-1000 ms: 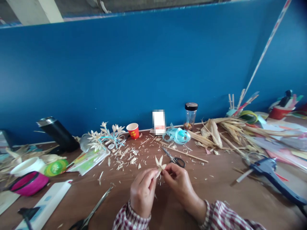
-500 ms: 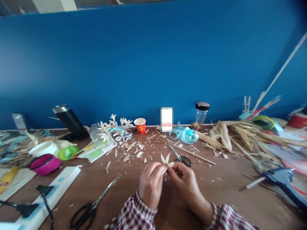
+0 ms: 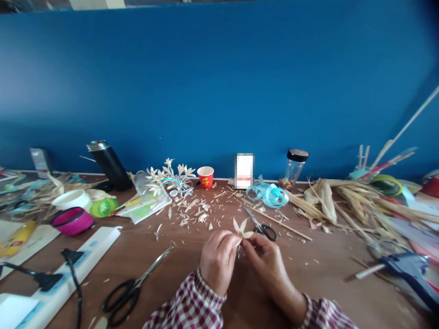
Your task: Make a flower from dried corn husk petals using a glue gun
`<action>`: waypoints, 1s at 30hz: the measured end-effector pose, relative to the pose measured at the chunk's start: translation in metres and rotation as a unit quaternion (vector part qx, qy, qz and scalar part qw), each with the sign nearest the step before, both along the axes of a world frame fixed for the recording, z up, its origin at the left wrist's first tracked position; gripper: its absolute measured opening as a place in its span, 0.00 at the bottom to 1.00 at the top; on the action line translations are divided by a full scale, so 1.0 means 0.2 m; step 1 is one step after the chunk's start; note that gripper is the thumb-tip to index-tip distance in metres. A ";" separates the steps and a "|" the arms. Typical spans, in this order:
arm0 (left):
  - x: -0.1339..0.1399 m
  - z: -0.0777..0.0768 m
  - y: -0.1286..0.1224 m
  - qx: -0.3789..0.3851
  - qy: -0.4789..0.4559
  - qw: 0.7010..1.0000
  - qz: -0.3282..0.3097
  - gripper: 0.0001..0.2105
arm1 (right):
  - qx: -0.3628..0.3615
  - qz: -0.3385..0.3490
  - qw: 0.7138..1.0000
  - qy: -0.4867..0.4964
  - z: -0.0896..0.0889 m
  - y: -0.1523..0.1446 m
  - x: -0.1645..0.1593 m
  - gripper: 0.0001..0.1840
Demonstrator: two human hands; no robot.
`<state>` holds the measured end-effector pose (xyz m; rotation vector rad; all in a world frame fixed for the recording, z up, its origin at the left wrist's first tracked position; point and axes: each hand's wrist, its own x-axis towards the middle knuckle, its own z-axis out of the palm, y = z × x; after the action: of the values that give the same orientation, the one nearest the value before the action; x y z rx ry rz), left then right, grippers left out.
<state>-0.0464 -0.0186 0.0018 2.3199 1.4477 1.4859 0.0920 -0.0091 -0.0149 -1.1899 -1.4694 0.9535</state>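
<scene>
Between my two hands is a small pale flower [image 3: 242,228] of pointed petals that look like dried corn husk. My left hand [image 3: 219,258] is closed, its fingertips pinching the flower's base from the left. From the right, my right hand [image 3: 265,258] pinches the same base between thumb and fingers. The flower's lower end is hidden by the fingertips. Just beyond my right hand lies a small pair of scissors [image 3: 266,232] with black handles. Larger black-handled scissors [image 3: 126,292] rest on the table to the left of my left hand.
Husk scraps [image 3: 192,210] litter the brown table [image 3: 185,274]. Finished-looking husk flowers [image 3: 171,178], a red paper cup [image 3: 206,178], blue ribbon [image 3: 274,195] and a jar [image 3: 295,167] stand behind. A power strip [image 3: 89,256] is left; husks [image 3: 324,201] and a glue gun [image 3: 404,269] are right.
The view has shifted slightly, so the table things appear a little further right. Both hands keep their pinch on the flower, with almost no movement.
</scene>
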 end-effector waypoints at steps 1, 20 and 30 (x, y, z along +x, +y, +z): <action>0.00 0.00 0.00 -0.002 0.004 1.000 -0.001 0.09 | -0.002 0.001 1.000 0.002 0.00 0.00 0.00 0.12; 0.01 0.02 -0.01 0.028 0.015 0.999 0.012 0.07 | -0.091 0.065 0.981 0.156 0.08 0.01 0.01 0.18; 0.01 0.02 -0.01 0.032 0.021 0.999 0.014 0.07 | -0.113 0.063 0.980 0.152 0.08 0.02 0.00 0.21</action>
<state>-0.0439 -0.0196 0.0052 2.3920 1.4690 1.5215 0.0912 -0.0054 0.0009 -1.0608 -1.2259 1.3551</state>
